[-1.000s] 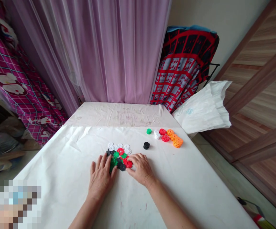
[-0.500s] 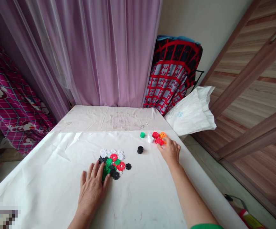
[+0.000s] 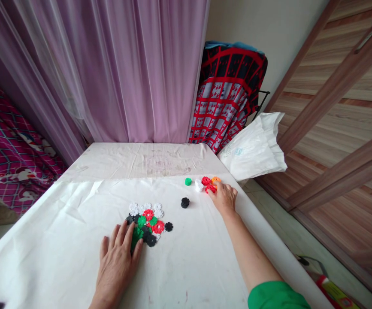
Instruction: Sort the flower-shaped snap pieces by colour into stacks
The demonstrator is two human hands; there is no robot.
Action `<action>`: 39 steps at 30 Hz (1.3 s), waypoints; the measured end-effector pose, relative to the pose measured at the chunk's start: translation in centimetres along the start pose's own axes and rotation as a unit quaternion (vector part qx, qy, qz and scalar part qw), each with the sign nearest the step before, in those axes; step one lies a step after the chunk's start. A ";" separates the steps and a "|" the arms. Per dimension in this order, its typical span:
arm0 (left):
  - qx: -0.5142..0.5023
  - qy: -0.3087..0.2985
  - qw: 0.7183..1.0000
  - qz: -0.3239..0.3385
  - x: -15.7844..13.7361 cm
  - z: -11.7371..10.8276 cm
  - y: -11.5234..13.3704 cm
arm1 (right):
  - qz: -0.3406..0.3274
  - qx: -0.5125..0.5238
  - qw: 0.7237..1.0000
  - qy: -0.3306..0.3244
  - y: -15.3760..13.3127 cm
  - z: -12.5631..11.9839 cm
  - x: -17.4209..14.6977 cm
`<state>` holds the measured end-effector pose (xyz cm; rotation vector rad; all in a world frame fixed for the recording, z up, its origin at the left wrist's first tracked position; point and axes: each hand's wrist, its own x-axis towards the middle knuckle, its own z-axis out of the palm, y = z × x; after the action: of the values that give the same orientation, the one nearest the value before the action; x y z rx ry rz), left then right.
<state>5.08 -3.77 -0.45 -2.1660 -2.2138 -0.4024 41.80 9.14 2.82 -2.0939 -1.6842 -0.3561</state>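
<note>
My left hand (image 3: 116, 259) lies flat on the white-covered table, fingers spread, its fingertips at the near left edge of a loose pile of flower-shaped plastic discs. The pile holds black discs (image 3: 150, 238), green discs (image 3: 137, 234), red discs (image 3: 158, 227) and white discs (image 3: 134, 209). At the far right of the table my right hand (image 3: 225, 198) has its thumb and fingers closed about a red stack of discs (image 3: 210, 188); the fingertips are partly hidden. Beside it are another red stack (image 3: 206, 180), an orange stack (image 3: 216, 179) and a white stack (image 3: 199, 185).
A black stack (image 3: 185, 202) and a small green stack (image 3: 188, 181) stand apart on the tablecloth (image 3: 60, 240). A white bag (image 3: 253, 148) hangs at the right table edge. Behind are a purple curtain (image 3: 140, 73) and a wooden wardrobe (image 3: 343, 111).
The camera view has shifted slightly. My right hand stays by the red stack, its fingers now drawn in around it. My left hand still rests at the pile.
</note>
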 end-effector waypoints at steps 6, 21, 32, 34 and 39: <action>0.003 0.014 1.000 0.003 -0.1 0.2 0.0 | -0.146 0.166 0.971 0.090 -3.6 -1.6 -6.3; -0.044 0.066 0.993 0.082 0.0 -0.1 0.1 | -0.172 0.161 0.954 -0.185 -16.4 -3.1 -12.8; -0.053 0.027 0.993 0.105 0.1 -0.3 0.4 | -0.135 0.112 0.975 -0.138 -12.7 -3.8 -11.8; -0.060 0.023 0.992 0.107 0.1 -0.2 0.3 | -0.106 0.083 0.985 -0.108 -9.5 -4.0 -10.5; -0.060 0.010 0.993 0.098 0.3 -0.3 0.3 | 0.007 -0.009 0.998 -0.066 -2.2 -4.9 -4.3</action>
<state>5.35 -3.50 -0.07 -2.4002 -1.9898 -0.5602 38.99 3.48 5.57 -2.1838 -1.7460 -0.2331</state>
